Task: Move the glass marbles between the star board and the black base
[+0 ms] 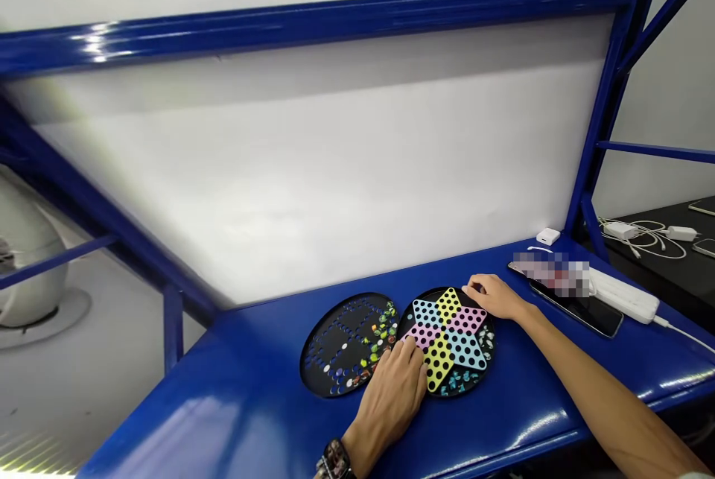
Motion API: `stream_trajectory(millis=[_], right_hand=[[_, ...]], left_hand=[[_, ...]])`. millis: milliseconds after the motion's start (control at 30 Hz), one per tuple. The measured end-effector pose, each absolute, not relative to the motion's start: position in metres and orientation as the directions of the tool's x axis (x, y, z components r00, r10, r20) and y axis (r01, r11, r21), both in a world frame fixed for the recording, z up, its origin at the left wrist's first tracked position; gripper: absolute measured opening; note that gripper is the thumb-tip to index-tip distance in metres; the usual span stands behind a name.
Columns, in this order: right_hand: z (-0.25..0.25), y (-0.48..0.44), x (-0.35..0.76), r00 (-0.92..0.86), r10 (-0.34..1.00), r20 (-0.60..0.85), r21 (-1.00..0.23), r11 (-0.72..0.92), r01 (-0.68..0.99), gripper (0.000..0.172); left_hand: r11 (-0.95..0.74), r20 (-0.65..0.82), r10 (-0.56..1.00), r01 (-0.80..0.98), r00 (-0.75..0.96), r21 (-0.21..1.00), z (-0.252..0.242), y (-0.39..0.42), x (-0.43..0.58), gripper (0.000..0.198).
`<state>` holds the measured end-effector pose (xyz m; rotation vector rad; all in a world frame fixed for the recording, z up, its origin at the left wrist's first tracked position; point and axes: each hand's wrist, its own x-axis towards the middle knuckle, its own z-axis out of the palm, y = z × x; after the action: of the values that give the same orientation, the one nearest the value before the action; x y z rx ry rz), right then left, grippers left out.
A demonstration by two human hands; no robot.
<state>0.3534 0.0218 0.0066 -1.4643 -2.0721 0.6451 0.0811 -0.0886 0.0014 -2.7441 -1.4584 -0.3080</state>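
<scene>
A Chinese checkers star board (448,330), with pink, yellow and pale blue points and black holes, lies in a round black tray (412,309). My left hand (394,388) reaches over the tray's lower left side, fingers bent together at a pink point; its fingertips are partly hidden, and I cannot make out what is in them. At the tray's upper right rim, my right hand (494,295) rests with curled fingers on the edge. Glass marbles (462,381) lie in the tray around the star. Beside it, a perforated black round lid (329,337) carries more marbles (385,326), green, orange and white.
Two phones (581,309) and a white power strip (625,295) lie to the right on the blue table (251,360). Behind them sits a white charger (547,236). Blue metal frame bars (335,36) cross the white back panel. Cables (648,235) lie on a dark table at the right.
</scene>
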Motion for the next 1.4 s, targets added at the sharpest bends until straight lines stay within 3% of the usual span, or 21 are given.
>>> stream_trajectory(millis=[433,933,1400], right_hand=[[0.0,0.025,0.356,-0.304,0.941,0.151,-0.623,0.33,0.709,0.043],[0.0,0.023,0.357,-0.313,0.937,0.154,-0.633,0.337,0.697,0.042],[-0.006,0.025,0.356,-0.294,0.938,0.182,-0.628,0.341,0.7,0.042]], left_hand=[[-0.661,0.28,0.724,0.75,0.631,0.022,-0.005,-0.088,0.081,0.025],[-0.697,0.26,0.713,0.699,0.651,0.162,-0.002,-0.081,0.075,0.032],[-0.825,0.259,0.552,0.565,0.793,0.029,-0.005,-0.07,0.073,0.035]])
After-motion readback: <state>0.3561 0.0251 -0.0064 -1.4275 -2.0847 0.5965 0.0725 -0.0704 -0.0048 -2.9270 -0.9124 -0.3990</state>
